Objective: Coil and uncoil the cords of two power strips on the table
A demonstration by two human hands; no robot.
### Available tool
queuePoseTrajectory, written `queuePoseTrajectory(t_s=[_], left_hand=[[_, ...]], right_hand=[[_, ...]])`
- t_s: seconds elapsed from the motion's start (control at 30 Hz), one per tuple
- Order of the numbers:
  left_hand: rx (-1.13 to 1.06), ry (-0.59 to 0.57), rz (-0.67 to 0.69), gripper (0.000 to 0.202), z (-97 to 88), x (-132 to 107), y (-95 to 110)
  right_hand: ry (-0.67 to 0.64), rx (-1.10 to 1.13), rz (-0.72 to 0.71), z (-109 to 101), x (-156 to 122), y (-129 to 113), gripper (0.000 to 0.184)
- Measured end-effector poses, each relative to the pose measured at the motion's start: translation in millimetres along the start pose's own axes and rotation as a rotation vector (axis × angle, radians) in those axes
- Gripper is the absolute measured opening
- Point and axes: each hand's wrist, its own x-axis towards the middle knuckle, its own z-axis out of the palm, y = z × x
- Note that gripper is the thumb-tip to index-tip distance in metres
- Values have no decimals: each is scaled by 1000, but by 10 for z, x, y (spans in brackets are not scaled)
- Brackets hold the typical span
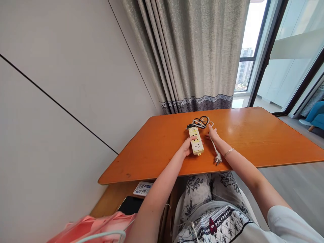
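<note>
My left hand (187,145) grips a yellowed white power strip (196,143) from its left side, thumb across its face. The strip's sockets face up. My right hand (213,133) is closed around the white power cord (212,141), to the right of the strip. From this hand the cord hangs down to a white plug (217,158) with metal prongs, near the table's front edge. Beyond the strip, a loosely coiled black cable (203,120) lies tangled with loops of the white cord. A black plug (190,126) touches or nearly touches the strip's far end.
The orange-brown wooden table (152,145) stands against a white wall, with a grey curtain (202,54) behind it. Below its left front lie a white card-like item (143,188), a black phone-like slab (130,205) and pink fabric (101,226). Glass doors are at the right.
</note>
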Motion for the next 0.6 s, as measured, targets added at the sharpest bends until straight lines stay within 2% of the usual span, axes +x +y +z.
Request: queuePoseTrajectory(t_s=[0.07, 0.1, 0.17, 0.23, 0.37, 0.47, 0.6], left_hand=[[-10, 32, -24, 51, -81, -11, 59], [-23, 41, -37, 50, -109, -17, 72], [-63, 43, -58, 49, -135, -23, 70], [-111, 21, -61, 51, -130, -12, 43], [-133, -19, -59, 55, -102, 35, -18], [-125, -46, -62, 55, -117, 48, -39], [-131, -51, -54, 53, -155, 30, -38]], right_hand=[[-114, -272, 44, -82, -181, 11, 58], [-175, -402, 40, -124, -275, 10, 50], [-274, -623, -11, -188, -450, 1, 30], [-348, -805, -79, -202, -583, -6, 18], [-460, -1042, -170, -96, -677, 3, 23], [-515, -1127, -215, -25, -656, -2, 31], [-550, -1218, -264, -38, -678, -62, 33]])
